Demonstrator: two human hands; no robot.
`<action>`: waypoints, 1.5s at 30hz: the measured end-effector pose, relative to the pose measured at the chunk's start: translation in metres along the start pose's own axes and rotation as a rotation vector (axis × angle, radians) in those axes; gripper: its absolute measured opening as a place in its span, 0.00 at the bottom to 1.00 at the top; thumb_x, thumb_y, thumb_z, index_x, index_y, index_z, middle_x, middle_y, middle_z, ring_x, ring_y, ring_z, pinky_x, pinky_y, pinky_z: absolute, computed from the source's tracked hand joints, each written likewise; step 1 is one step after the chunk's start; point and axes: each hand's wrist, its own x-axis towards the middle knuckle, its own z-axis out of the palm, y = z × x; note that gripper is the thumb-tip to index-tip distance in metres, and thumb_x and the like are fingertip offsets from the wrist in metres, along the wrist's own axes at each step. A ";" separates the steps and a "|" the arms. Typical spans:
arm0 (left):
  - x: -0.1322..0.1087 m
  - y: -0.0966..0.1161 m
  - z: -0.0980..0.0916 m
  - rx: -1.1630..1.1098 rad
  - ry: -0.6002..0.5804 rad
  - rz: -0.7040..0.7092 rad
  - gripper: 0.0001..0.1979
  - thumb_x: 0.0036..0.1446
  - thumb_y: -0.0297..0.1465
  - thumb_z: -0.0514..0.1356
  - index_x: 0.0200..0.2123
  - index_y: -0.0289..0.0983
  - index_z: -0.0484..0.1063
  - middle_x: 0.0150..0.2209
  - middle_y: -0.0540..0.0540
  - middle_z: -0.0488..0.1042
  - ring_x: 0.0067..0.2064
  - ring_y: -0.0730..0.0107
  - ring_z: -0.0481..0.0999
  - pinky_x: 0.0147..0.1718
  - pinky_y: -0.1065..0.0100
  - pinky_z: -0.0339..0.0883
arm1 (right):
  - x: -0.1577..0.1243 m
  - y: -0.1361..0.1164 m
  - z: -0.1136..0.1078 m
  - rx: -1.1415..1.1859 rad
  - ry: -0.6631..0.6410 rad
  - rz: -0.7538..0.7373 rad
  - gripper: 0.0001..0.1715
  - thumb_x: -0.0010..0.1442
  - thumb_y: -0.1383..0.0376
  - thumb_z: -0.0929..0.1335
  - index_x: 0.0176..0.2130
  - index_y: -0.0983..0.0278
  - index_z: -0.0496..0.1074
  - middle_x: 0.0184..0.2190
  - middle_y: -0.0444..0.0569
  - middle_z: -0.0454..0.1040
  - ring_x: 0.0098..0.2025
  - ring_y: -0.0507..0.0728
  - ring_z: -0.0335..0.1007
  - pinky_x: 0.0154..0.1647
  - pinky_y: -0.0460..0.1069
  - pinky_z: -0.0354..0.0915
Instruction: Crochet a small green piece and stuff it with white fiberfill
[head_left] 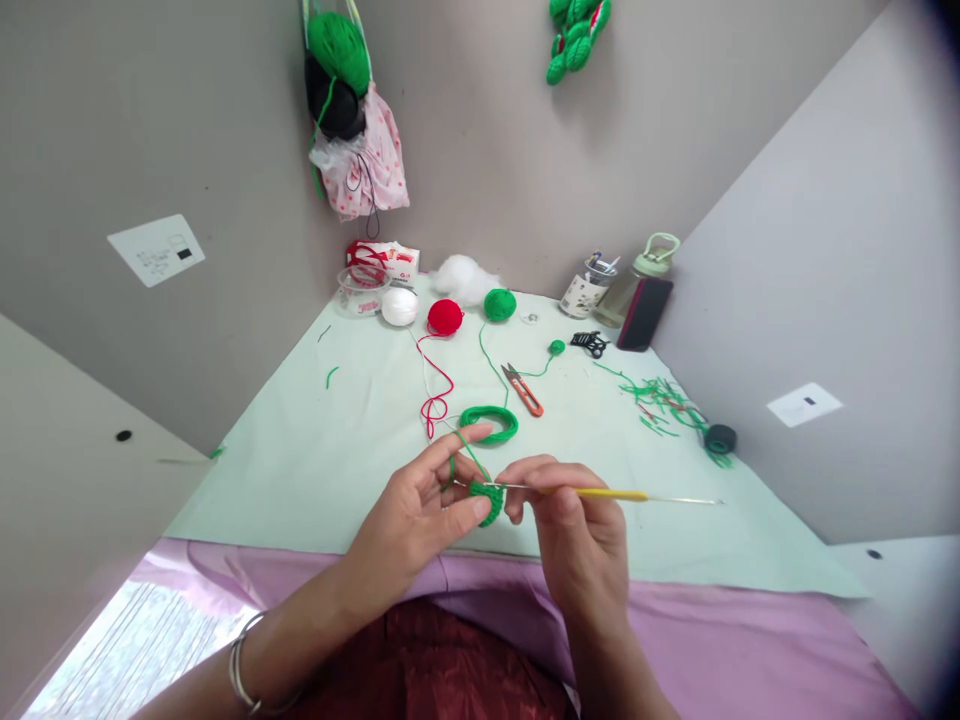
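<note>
Green crochet piece, partly worked, over table.
Piece is pinched by the left hand, hook gripped by the right hand. Stitches are formed; with yarn attached, the piece is judged unfinished. Writing on the wall card and box cannot be read.

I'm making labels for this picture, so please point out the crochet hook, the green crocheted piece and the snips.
Crochet hook [613, 494]: head view, on its yellow handle.
Green crocheted piece [493, 505]: head view, on its stitched surface.
Snips [524, 391]: head view, on the orange handle.
</note>
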 end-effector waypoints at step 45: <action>0.008 -0.001 0.007 -0.224 0.061 -0.089 0.24 0.55 0.35 0.75 0.56 0.45 0.82 0.34 0.52 0.68 0.29 0.80 0.59 0.28 0.74 0.55 | -0.012 0.003 0.009 -0.762 0.033 -0.435 0.18 0.66 0.74 0.71 0.49 0.53 0.83 0.41 0.49 0.80 0.41 0.57 0.78 0.37 0.51 0.75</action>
